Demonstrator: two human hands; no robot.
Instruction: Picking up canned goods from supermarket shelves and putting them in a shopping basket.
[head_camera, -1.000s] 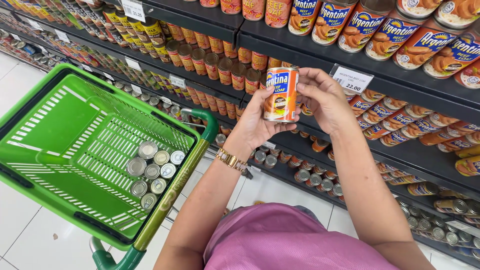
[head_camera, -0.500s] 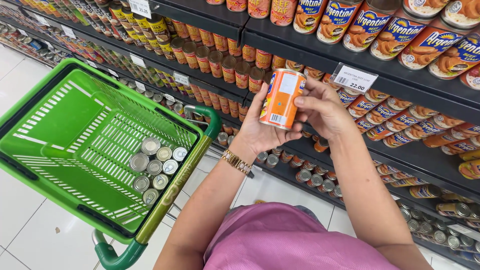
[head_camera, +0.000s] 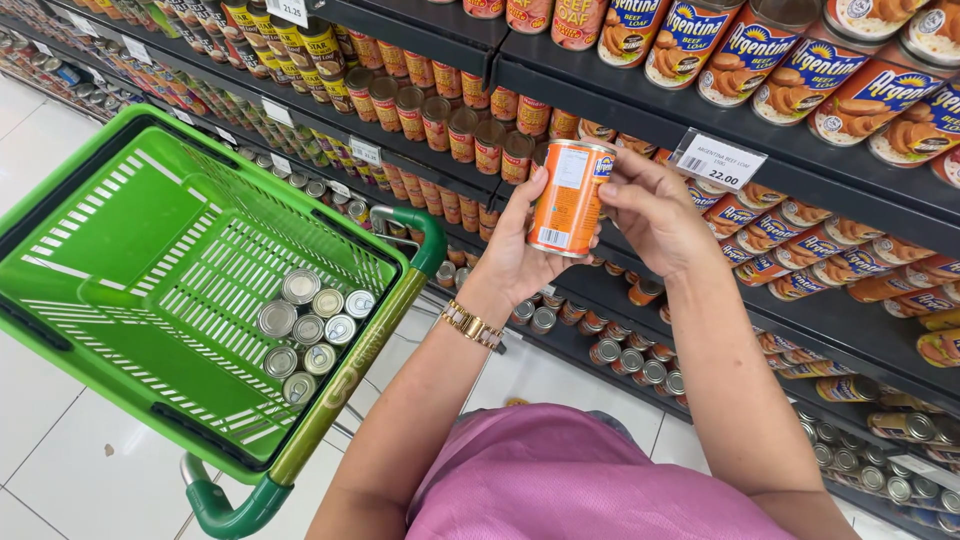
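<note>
I hold an orange tin can (head_camera: 570, 200) upright in front of the shop shelves, its back label with a barcode turned to me. My left hand (head_camera: 520, 255) wraps the can from below and the left side; a gold watch sits on that wrist. My right hand (head_camera: 655, 215) touches the can's right side near the top with its fingertips. A green shopping basket (head_camera: 120, 300) on a trolley stands to the left, with several silver-topped cans (head_camera: 310, 330) in its near right corner.
Dark shelves (head_camera: 620, 95) run from upper left to lower right, packed with rows of tinned goods. A white price tag (head_camera: 715, 160) hangs on the shelf edge by my right hand. The floor has pale tiles (head_camera: 60, 470). I wear a pink top.
The can has been turned in my hands, so its picture side faces away and the orange back label faces me. Both hands have shifted slightly to the right and up.
</note>
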